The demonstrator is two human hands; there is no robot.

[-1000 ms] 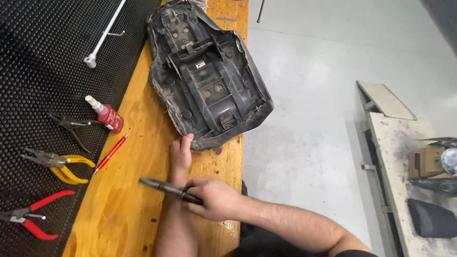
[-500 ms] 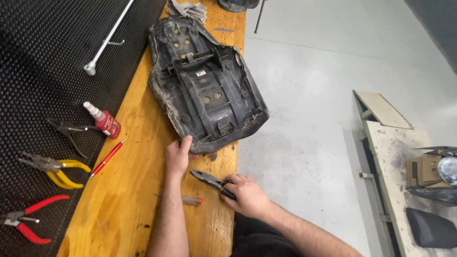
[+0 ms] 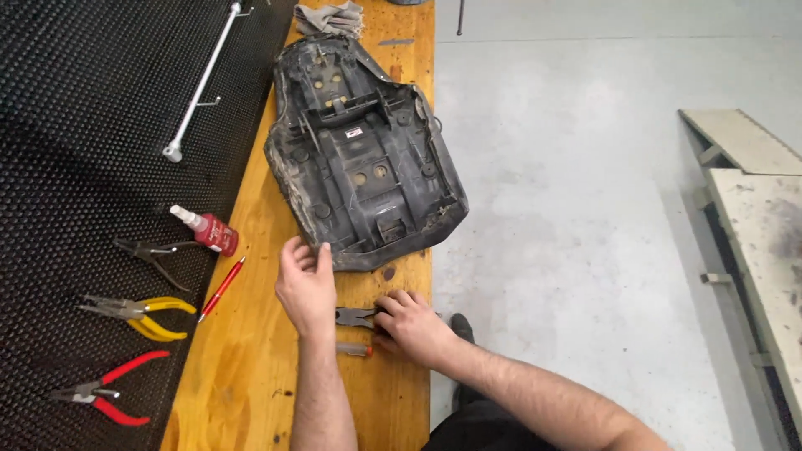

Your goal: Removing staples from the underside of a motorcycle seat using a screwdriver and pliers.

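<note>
A black vehicle seat (image 3: 359,159) lies upside down on the wooden bench (image 3: 242,351), its ribbed underside facing up. My left hand (image 3: 305,288) is at the seat's near edge with its fingers spread, the fingertips touching or almost touching the rim. My right hand (image 3: 411,326) rests low on the bench, fingers curled over the handles of dark pliers (image 3: 354,316) whose jaws point left. A small grey piece with an orange tip (image 3: 354,349) lies just below the pliers.
A black dotted mat (image 3: 75,125) left of the bench holds a white bar (image 3: 200,83), a red bottle (image 3: 213,232), dark pliers (image 3: 150,250), yellow pliers (image 3: 138,309) and red pliers (image 3: 104,388). A red pen (image 3: 221,288) lies nearby. A rag (image 3: 330,17) sits behind the seat.
My right hand has brought the dark pliers down from a raised position to lie on the bench. My left hand stayed at the seat's near edge and opened its fingers.
</note>
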